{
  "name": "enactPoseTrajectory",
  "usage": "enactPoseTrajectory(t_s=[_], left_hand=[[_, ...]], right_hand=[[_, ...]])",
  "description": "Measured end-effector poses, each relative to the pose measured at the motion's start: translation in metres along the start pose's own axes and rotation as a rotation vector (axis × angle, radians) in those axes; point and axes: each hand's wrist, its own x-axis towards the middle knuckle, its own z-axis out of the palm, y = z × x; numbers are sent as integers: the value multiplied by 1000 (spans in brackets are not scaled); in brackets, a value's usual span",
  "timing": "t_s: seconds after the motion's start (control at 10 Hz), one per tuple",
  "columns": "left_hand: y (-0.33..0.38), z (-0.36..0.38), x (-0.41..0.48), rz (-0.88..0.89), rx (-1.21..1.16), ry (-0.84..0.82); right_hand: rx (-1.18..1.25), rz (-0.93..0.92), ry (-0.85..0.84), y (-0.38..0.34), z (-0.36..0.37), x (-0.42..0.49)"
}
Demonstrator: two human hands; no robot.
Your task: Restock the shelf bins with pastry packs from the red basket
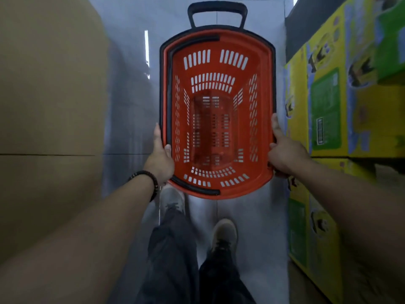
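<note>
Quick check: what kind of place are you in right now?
Probably a shop's stockroom or storage aisle: a narrow tiled floor between stacked brown cartons and yellow-green printed cartons, with an empty red shopping basket held above it.

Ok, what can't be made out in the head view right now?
Head view:
- Fingers of left hand and right hand: hidden under the red basket rim.
- Print on the yellow cartons: blurred.
- Left edge cuts off the brown cardboard boxes.
- No shelf bins or pastry packs in view.
</note>
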Motion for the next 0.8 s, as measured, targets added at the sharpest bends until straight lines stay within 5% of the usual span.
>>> enactPoseTrajectory(t_s=[0.4, 0.6, 0.8], left_hand=[[65, -27, 63, 3, 53, -46], [104, -48, 66, 81, 287, 32], [153, -74, 53, 125, 323, 2]], right_hand=[[-56, 9, -30, -31, -47, 83], [-112, -17, -3, -39, -77, 95], [48, -183, 158, -73, -110, 57]])
